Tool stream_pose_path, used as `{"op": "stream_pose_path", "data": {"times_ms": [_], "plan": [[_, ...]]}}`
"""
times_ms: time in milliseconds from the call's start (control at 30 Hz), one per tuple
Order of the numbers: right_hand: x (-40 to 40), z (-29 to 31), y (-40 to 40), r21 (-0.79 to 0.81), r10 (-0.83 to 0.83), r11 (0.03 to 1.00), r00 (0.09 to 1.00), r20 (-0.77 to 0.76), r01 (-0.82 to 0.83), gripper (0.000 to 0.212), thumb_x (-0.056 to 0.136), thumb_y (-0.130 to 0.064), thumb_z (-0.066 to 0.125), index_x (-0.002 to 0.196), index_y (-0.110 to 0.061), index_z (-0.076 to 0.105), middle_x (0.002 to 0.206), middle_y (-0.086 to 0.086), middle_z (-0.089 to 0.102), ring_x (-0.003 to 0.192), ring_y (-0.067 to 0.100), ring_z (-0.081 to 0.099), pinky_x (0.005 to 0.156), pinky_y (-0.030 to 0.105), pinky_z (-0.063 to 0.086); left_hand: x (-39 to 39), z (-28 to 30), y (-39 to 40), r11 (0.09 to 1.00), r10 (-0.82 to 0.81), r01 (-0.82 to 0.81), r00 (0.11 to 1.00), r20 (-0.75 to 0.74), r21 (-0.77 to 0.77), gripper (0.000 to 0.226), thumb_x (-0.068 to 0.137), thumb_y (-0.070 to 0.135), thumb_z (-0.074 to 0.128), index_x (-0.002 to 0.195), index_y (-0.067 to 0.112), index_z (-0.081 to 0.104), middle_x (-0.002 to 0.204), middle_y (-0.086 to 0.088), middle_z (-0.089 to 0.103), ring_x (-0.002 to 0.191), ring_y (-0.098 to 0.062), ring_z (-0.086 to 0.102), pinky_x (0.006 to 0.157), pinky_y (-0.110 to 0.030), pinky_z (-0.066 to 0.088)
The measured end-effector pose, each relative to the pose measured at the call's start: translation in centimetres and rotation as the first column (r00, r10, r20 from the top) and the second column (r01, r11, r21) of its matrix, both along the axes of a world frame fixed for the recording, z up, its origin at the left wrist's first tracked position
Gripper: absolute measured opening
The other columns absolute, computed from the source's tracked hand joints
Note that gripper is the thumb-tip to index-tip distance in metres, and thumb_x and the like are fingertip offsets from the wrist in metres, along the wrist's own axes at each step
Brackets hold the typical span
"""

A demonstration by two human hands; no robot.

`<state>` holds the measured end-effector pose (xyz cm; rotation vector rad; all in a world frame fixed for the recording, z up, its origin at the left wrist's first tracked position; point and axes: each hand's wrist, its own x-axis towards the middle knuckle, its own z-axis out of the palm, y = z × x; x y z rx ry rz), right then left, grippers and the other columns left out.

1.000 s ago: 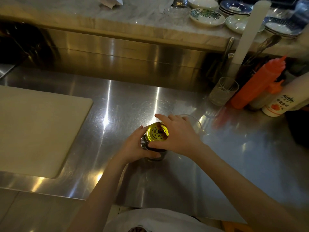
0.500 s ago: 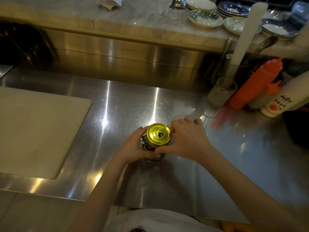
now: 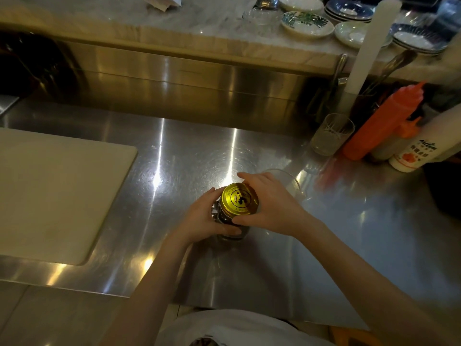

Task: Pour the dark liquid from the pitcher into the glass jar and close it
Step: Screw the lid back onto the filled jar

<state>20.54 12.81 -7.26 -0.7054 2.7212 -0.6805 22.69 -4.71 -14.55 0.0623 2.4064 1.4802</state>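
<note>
The glass jar [image 3: 225,222] holds dark liquid and stands on the steel counter [image 3: 249,270] near its middle. A gold lid [image 3: 239,199] with a dark emblem sits on top of the jar. My left hand [image 3: 204,218] wraps the jar's body from the left. My right hand [image 3: 272,206] grips the lid's rim from the right, fingers curled over its far edge. Behind my right hand the clear pitcher [image 3: 289,181] shows only as a glass rim; its contents are hidden.
A pale cutting board [image 3: 50,191] lies at the left. At the back right stand an empty drinking glass [image 3: 331,134], an orange squeeze bottle [image 3: 384,121], a white labelled bottle [image 3: 424,148] and a utensil holder. Plates [image 3: 306,23] sit on the raised marble ledge.
My right hand has turned on the gold lid, its fingers swinging round the rim. The jar and my left hand have stayed in place.
</note>
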Motion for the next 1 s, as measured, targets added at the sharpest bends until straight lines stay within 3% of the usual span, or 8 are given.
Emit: {"op": "stream_pose_path", "data": {"times_ms": [167,300,467,600,700,767,867,1000], "plan": [[-0.6,0.5,-0.4,-0.017,0.053,0.998,0.998,0.016,-0.053,0.074,0.063,-0.039,0.077,0.127,-0.02,0.045,0.119,0.004,0.05,0.107,0.018,0.041,0.088,0.03,0.041,0.1,0.3,0.1,1.0,0.007,-0.007,1.0,0.014,0.012,0.095,0.044,0.043,0.086,0.128,0.039,0.042,0.135,0.004,0.053,0.131,-0.024,0.042,0.105,-0.053,0.037],[-1.0,0.8,-0.5,0.066,0.099,0.993,0.995,-0.025,-0.097,0.073,0.062,-0.042,0.075,0.125,-0.022,0.046,0.117,0.003,0.05,0.105,0.018,0.043,0.09,0.036,0.042,0.1,0.5,0.1,1.0,-0.005,0.005,1.0,0.015,0.007,0.092,0.044,0.043,0.086,0.126,0.039,0.043,0.134,0.003,0.053,0.13,-0.026,0.043,0.104,-0.054,0.037],[-0.1,0.5,-0.9,0.107,-0.036,0.993,0.99,-0.137,0.051,0.074,0.057,-0.061,0.07,0.117,-0.022,0.049,0.105,0.001,0.053,0.096,0.018,0.048,0.093,0.04,0.037,0.1,0.6,0.2,0.999,0.02,-0.019,1.0,-0.021,0.04,0.09,0.042,0.043,0.086,0.122,0.041,0.046,0.123,0.006,0.059,0.117,-0.019,0.054,0.098,-0.049,0.045],[0.5,0.5,-0.7,0.277,-0.078,0.949,0.962,-0.261,0.152,0.076,0.051,-0.081,0.051,0.095,-0.019,0.055,0.095,-0.001,0.059,0.095,0.019,0.049,0.09,0.04,0.034,0.3,0.5,0.3,0.999,0.036,-0.033,0.997,-0.061,0.038,0.087,0.044,0.041,0.086,0.122,0.04,0.048,0.117,0.005,0.061,0.108,-0.014,0.059,0.094,-0.046,0.048],[0.2,1.1,0.7,0.198,-0.126,0.96,0.94,-0.318,0.196,0.068,0.05,-0.084,0.043,0.07,-0.02,0.057,0.076,-0.003,0.063,0.083,0.018,0.053,0.083,0.039,0.039,0.3,0.4,0.2,0.998,0.039,-0.036,0.998,-0.048,0.047,0.089,0.043,0.039,0.087,0.123,0.038,0.048,0.118,0.005,0.061,0.11,-0.016,0.058,0.096,-0.046,0.047],[-0.2,1.1,1.3,0.071,-0.084,0.992,0.964,-0.252,0.105,0.065,0.053,-0.075,0.058,0.089,-0.02,0.06,0.091,-0.002,0.063,0.092,0.018,0.049,0.087,0.039,0.041,0.3,0.5,0.3,0.999,0.034,-0.032,0.998,-0.052,0.04,0.089,0.042,0.042,0.086,0.122,0.038,0.048,0.118,0.005,0.061,0.111,-0.016,0.057,0.096,-0.046,0.046],[-0.2,0.7,1.0,0.014,0.108,0.994,0.994,-0.008,-0.108,0.088,0.059,-0.053,0.075,0.131,-0.023,0.036,0.132,-0.001,0.047,0.123,0.017,0.035,0.103,0.036,0.03,0.2,0.5,0.3,0.999,0.031,-0.029,0.997,-0.065,0.029,0.083,0.041,0.05,0.083,0.115,0.052,0.045,0.118,0.006,0.06,0.11,-0.014,0.057,0.095,-0.044,0.047],[-0.2,0.6,0.7,0.04,0.074,0.997,0.996,-0.039,-0.073,0.076,0.064,-0.049,0.073,0.127,-0.022,0.04,0.117,-0.001,0.058,0.109,0.017,0.05,0.098,0.038,0.036,0.2,0.4,0.3,0.999,0.041,-0.039,0.997,-0.07,0.026,0.083,0.04,0.048,0.085,0.112,0.058,0.045,0.118,0.008,0.06,0.11,-0.013,0.057,0.095,-0.045,0.048]]}}
